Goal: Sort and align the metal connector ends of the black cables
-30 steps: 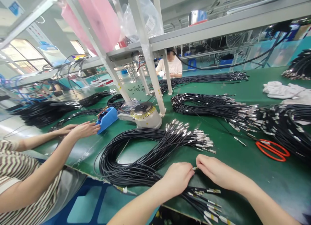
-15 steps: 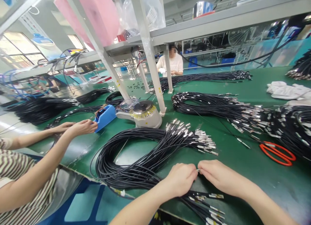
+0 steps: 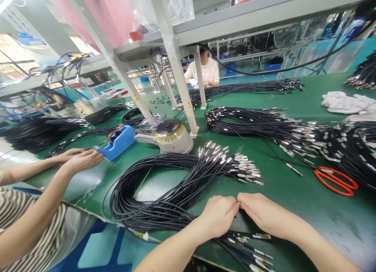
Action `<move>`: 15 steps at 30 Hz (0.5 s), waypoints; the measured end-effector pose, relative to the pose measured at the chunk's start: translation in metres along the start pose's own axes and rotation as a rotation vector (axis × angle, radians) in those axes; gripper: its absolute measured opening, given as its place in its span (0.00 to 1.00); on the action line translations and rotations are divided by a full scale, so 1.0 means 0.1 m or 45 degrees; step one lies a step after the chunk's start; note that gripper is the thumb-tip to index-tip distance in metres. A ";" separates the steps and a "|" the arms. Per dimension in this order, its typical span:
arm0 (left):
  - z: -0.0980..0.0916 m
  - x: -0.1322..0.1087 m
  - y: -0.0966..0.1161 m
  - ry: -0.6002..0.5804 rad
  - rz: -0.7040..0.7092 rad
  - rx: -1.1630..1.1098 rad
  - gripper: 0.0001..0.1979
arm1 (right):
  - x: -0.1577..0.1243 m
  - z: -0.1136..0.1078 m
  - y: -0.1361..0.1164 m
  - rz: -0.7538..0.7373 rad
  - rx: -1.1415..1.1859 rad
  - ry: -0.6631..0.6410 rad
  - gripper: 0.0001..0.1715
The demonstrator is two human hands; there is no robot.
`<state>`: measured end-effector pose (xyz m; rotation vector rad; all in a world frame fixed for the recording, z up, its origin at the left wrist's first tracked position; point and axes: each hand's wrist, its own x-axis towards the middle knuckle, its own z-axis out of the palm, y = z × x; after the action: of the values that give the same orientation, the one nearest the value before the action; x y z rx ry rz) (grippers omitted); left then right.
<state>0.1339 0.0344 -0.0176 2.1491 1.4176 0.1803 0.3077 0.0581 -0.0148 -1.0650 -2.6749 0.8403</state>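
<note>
My left hand (image 3: 219,216) and my right hand (image 3: 263,214) meet at the near edge of the green table (image 3: 296,193). Both are closed, fingertips pinched together on the metal tip of a thin black cable (image 3: 238,204). Under my wrists lies a small bunch of taped cable ends (image 3: 252,248). Just beyond my hands a large coil of black cables (image 3: 176,185) fans out, its silver terminals (image 3: 235,166) pointing right.
A co-worker's hands (image 3: 78,159) on the left rest beside a blue tape holder (image 3: 117,142). A round tape dispenser (image 3: 170,135) stands by a shelf post. Orange scissors (image 3: 336,180), more cable bundles (image 3: 264,125) and white cloth (image 3: 346,103) lie to the right. Another person sits far back.
My hands stay pinched together on the cable tip, barely shifting. The co-worker's hands have drawn back from the blue tape holder toward the left.
</note>
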 end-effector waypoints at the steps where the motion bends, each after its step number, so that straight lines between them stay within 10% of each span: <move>1: 0.00 0.00 0.00 0.001 -0.004 0.001 0.17 | 0.00 0.00 0.00 0.002 -0.002 0.001 0.14; 8: -0.15 -0.05 0.00 0.087 0.115 -0.242 0.16 | -0.01 -0.16 -0.02 0.005 0.173 -0.041 0.15; 15: -0.94 -0.30 -0.46 0.948 -0.019 -0.609 0.11 | -0.17 -0.26 0.02 0.117 0.150 -0.382 0.06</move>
<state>0.0468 0.0561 0.0429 1.7223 1.5468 1.2801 0.3298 0.0599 0.0064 -1.1204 -2.7847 1.2500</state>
